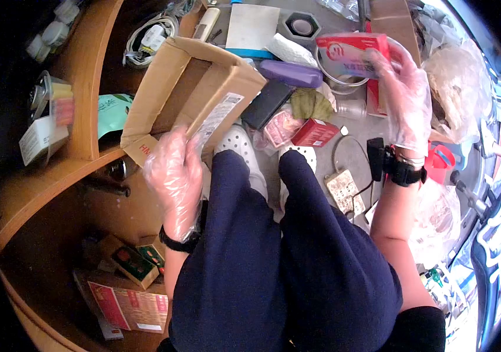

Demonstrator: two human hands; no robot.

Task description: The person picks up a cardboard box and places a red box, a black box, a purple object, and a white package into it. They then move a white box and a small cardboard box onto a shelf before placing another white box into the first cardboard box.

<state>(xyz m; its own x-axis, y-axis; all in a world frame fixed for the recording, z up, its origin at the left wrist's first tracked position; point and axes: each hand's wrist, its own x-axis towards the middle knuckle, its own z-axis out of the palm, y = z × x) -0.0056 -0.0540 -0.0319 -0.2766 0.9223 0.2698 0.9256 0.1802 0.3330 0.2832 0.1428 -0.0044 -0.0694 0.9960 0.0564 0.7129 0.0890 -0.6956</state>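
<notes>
My left hand [174, 170], in a clear plastic glove, grips the near edge of an open cardboard box [191, 88] with a white label on its flap. My right hand [406, 97], also gloved, holds a red and white packet [344, 53] up over the cluttered floor. A black watch sits on my right wrist. My legs in dark blue trousers and my white perforated shoes [241, 146] are below, between the two hands.
A curved wooden shelf [86, 117] stands on the left, holding small boxes, cables and a green pouch. On the floor lie a purple case [291, 73], a small red box [315, 132], a power strip [344, 190], plastic bags and a red item at right.
</notes>
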